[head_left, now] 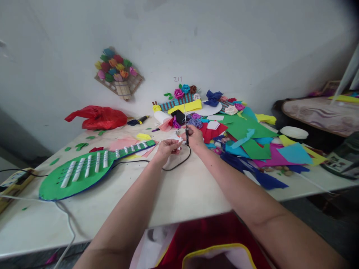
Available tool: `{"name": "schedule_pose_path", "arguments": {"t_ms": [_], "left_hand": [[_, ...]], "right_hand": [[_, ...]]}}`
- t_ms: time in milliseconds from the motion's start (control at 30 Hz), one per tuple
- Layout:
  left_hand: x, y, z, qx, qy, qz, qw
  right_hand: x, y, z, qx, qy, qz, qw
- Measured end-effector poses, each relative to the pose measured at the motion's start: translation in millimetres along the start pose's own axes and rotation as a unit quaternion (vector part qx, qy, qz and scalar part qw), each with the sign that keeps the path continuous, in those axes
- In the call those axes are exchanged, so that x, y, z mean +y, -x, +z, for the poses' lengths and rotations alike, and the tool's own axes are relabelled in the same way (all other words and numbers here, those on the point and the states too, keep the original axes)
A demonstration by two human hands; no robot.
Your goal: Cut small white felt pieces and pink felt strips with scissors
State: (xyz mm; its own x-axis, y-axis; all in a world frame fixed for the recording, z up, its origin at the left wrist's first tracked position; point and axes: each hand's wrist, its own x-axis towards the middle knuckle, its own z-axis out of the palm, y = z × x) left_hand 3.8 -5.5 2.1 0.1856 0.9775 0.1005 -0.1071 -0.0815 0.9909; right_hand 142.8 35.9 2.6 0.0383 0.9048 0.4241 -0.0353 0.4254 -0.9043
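Note:
My left hand (166,148) is closed in a pinch on a small white piece of paper (177,139) held just above the table. Beside it, my right hand (194,136) grips a black glue gun (186,131) whose thin glue stick points upward. The gun's black cord (179,163) loops down over the tabletop and runs off to the left. The two hands nearly touch at the white piece.
A green paper guitar (84,172) with white strips lies at the left. Coloured paper sheets (252,144) and paper flowers (185,91) pile up at the right and back. A red plastic bag (97,116) sits by the wall. A power strip (14,179) lies far left.

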Motion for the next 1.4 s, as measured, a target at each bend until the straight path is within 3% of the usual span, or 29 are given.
{"name": "schedule_pose_path", "arguments": {"t_ms": [433,800,1400], "left_hand": [[-2,0,0,-0.009,-0.016,-0.016,1.0],[-5,-10,-6,0.117,0.137,0.029,0.983],[-5,-11,-5,0.098,0.198,0.027,0.975]], "right_hand": [[-12,4,2,-0.014,-0.013,0.016,1.0],[-16,11,6,-0.076,-0.052,0.094,0.991],[-16,12,8,-0.1,-0.029,0.052,0.993]]}}
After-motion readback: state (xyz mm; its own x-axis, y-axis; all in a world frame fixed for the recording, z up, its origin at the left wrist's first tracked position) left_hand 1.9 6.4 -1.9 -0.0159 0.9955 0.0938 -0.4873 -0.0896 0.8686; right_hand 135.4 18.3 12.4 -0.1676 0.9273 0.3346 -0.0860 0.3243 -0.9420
